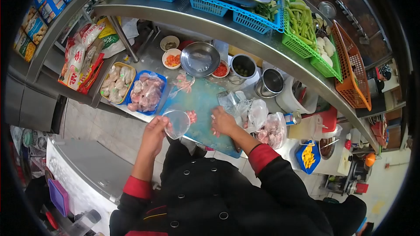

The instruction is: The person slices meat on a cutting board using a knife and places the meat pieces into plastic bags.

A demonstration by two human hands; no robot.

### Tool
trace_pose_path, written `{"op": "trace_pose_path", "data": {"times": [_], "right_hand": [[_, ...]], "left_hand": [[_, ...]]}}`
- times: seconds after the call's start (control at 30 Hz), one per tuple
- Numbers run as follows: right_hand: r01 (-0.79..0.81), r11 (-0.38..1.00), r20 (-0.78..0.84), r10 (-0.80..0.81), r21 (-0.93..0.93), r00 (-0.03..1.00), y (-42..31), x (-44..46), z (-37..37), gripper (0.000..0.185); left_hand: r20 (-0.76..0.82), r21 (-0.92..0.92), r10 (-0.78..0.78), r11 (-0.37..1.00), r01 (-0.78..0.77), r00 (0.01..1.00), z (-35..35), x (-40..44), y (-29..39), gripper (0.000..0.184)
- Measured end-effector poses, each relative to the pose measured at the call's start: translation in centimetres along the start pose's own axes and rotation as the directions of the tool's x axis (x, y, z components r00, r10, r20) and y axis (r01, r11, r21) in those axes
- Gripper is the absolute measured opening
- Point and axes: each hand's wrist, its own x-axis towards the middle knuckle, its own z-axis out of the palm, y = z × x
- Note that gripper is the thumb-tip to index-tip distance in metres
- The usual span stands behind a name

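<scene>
My left hand (155, 134) is closed at the edge of a clear, round-rimmed piece of plastic (178, 125), held over the near edge of the blue-green cutting board (201, 94). Whether it is a bag or a lid I cannot tell. Small pink pieces of raw meat (191, 116) lie on the board just beyond it. My right hand (224, 122) is low over the right of the board, fingers curled onto more raw meat pieces (216, 133). At the board's far end, pale meat strips (184, 83) rest on clear plastic.
Left of the board stand a blue tray (160, 80) and a yellow tray (105, 83) of bagged meat. A steel bowl (200, 59) and steel pots (269, 83) line the back. Bagged meat (272, 133) sits on the right. A steel shelf (175, 14) with vegetable baskets crosses above.
</scene>
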Motion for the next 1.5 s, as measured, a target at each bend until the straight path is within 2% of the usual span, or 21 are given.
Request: {"op": "trace_pose_path", "data": {"times": [0.03,0.07,0.13,0.17,0.23,0.33,0.43,0.57,0.63,0.83,1.03,1.17,1.23,1.37,1.43,1.5], "right_hand": [[0.074,0.997,-0.073,-0.076,-0.032,0.994,0.9,0.3,1.4,0.043],[0.072,0.997,-0.074,-0.074,-0.03,0.995,1.8,0.5,2.8,0.043],[0.261,0.934,-0.058,-0.282,-0.243,0.958,3.2,0.6,5.4,0.052],[0.262,0.934,-0.054,-0.283,-0.244,0.958,3.5,0.0,5.8,0.052],[0.262,0.951,0.153,-0.238,-0.161,0.959,2.1,-1.9,4.0,0.053],[0.26,0.959,0.097,-0.25,-0.112,0.963,-0.4,-4.4,0.6,0.048],[0.281,0.957,0.092,-0.274,-0.075,0.957,0.2,-4.2,0.9,0.047],[0.248,0.96,0.092,-0.238,-0.129,0.967,-0.2,-3.9,0.1,0.048],[0.36,0.921,-0.092,-0.375,-0.147,0.922,0.7,-3.5,0.7,0.058],[0.466,0.883,0.07,-0.462,-0.062,0.884,2.8,-2.9,1.1,0.047],[0.523,0.852,0.041,-0.521,-0.037,0.852,1.8,-2.8,-0.3,0.041],[0.515,0.857,0.06,-0.513,-0.014,0.856,2.2,-2.5,0.3,0.042],[0.515,0.856,0.052,-0.517,0.038,0.855,2.4,-2.3,0.7,0.028],[0.406,0.914,0.111,-0.403,-0.012,0.909,1.2,-3.1,2.1,0.019],[0.334,0.942,-0.023,-0.334,0.021,0.942,0.9,-3.8,3.3,0.013],[0.292,0.956,-0.085,-0.291,0.003,0.953,1.0,-3.8,4.4,0.017]], "left_hand": [[0.006,0.013,-0.006,1.0,0.006,1.0,0.3,0.1,0.1,0.01],[0.008,0.014,-0.007,1.0,0.007,1.0,0.5,0.2,0.1,0.01],[0.027,0.034,-0.008,0.999,0.007,1.0,0.6,0.4,0.0,0.009],[0.025,0.031,-0.008,0.999,0.008,1.0,0.6,0.4,-0.1,0.009],[0.031,0.028,-0.006,1.0,0.005,1.0,0.7,0.4,-0.1,0.008],[0.037,0.017,-0.011,1.0,0.01,0.999,0.7,0.4,-0.3,0.008],[0.041,0.016,-0.006,1.0,0.005,0.999,0.9,0.4,-0.4,0.008],[0.026,0.011,-0.012,1.0,0.012,1.0,1.0,0.7,-0.6,0.008],[0.02,0.0,-0.013,1.0,0.013,1.0,1.2,0.7,-0.6,0.008],[0.017,-0.014,-0.013,1.0,0.013,1.0,1.6,0.5,-0.6,0.008],[0.039,-0.004,-0.021,1.0,0.021,0.999,1.7,0.3,-0.5,0.008],[0.026,-0.01,-0.018,1.0,0.019,1.0,1.9,0.3,-0.6,0.008],[0.031,-0.001,-0.021,1.0,0.021,0.999,2.0,0.3,-0.7,0.009],[0.029,0.01,-0.019,1.0,0.019,0.999,2.4,0.3,-0.7,0.009],[0.009,0.004,-0.013,1.0,0.013,1.0,2.7,0.3,-0.5,0.01],[0.033,0.008,-0.007,1.0,0.007,0.999,2.5,0.6,-0.6,0.008]]}}
